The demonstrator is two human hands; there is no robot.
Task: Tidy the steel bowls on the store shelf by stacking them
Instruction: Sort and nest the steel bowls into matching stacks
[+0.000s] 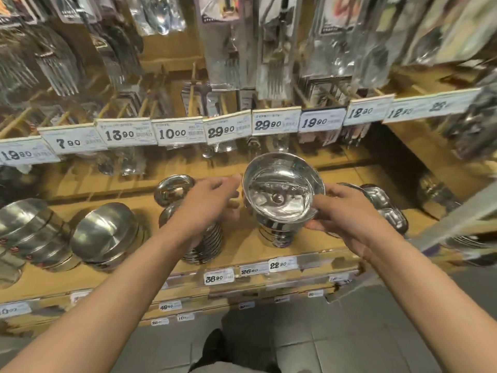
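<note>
Head cam looking down at a wooden shelf (252, 254) full of steel bowls, and honestly it's tight in there. Price tags (177, 133) on the rail above hang low over the back of the shelf, and packs of forks (274, 49) dangle over that, so the free room is mostly toward the front edge, where more price labels (219, 277) sit. I've got my right hand (347, 216) pinching the rim of the top bowl (282, 187), thumb on the near right edge and fingers curled under the side. That bowl is mouth-up, tipped a bit toward me, sitting on or just over a short bowl stack (274, 235) mid-shelf; can't tell if it's fully seated. Its axis runs roughly vertical with the stack. My left hand (212, 203) is loose, fingers spread and slightly curled, just left of the bowl's rim, gripping nothing, hovering over a taller ribbed stack (204, 246) with a tilted bowl (173, 189) behind it. Further left are upside-down bowls (105, 232) and a leaning row (29, 232). Trays (387, 208) crowd the right side, just beyond my right hand.
</note>
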